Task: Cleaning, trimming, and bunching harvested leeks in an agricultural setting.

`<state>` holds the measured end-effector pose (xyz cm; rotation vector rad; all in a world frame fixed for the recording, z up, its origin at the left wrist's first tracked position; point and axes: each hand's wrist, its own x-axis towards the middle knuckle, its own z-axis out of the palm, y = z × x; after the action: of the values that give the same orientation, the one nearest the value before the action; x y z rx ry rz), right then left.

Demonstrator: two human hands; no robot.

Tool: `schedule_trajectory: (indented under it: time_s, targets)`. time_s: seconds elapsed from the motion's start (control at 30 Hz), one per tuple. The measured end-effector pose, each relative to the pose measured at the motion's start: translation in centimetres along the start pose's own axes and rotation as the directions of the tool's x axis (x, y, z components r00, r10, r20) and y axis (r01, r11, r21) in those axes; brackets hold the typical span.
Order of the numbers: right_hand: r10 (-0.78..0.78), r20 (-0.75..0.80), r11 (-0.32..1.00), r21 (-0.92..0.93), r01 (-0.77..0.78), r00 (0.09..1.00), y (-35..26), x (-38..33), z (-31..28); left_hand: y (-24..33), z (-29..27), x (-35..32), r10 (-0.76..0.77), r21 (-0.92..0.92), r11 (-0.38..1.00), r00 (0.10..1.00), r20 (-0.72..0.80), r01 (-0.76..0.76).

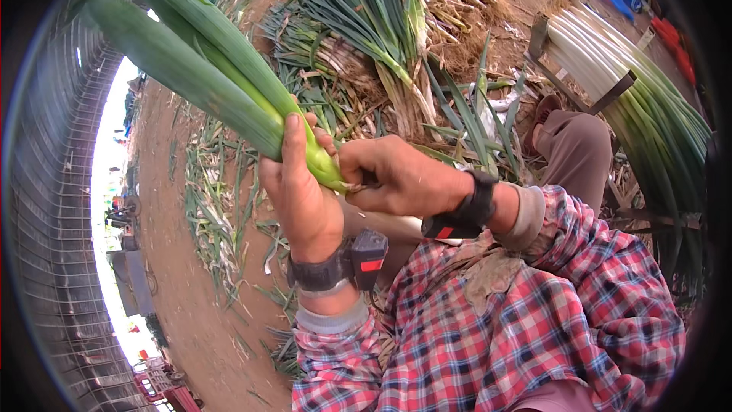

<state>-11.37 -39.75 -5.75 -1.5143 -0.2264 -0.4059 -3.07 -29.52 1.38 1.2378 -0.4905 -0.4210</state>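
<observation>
A long green onion (229, 88) slants across the upper left, its broad green leaves pointing up and away from me. My left hand (301, 191) is wrapped round it where the leaves meet the pale green stalk, thumb lying along the near side. My right hand (408, 177) pinches at the lower end of that pale part, its fingertips curled in tight. What exactly lies between those fingertips is partly hidden by the hand. Both wrists wear dark bands.
A pile of untrimmed green onions (381, 23) with roots lies ahead on the soil. On the right, a metal rack (614, 91) holds a bundle of peeled onions (602, 42) beside my knee (576, 141). Stripped leaves (217, 206) litter the ground; a dark covered frame (57, 183) curves along the left.
</observation>
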Motion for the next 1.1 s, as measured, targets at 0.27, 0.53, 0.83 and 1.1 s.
schedule_trajectory:
  time_s: [0.27, 0.53, 0.83, 1.1]
  targets:
    - [-0.218, -0.254, 0.972, -0.145, 0.186, 0.942, 0.5, -1.2, 0.7, -0.4, 0.8, 0.1, -0.026, -0.052, 0.998, 0.999, 0.027, 0.027]
    - [-0.246, 0.227, 0.941, -0.178, 0.288, 0.942, -1.1, -4.7, -0.8, -2.4, -0.8, 2.8, -0.03, -0.016, 0.999, 0.998, 0.05, 0.031]
    - [0.203, 0.102, 0.698, -0.712, -0.071, 0.974, 1.8, -14.6, -6.7, 0.3, -10.5, 7.6, -0.013, -0.267, 0.964, 1.0, -0.021, 0.007]
    - [0.394, -0.168, 0.28, -0.915, -0.292, 0.904, 5.4, -17.5, -10.2, 7.2, -16.9, 6.4, 0.282, -0.322, 0.91, 0.959, 0.022, -0.261]
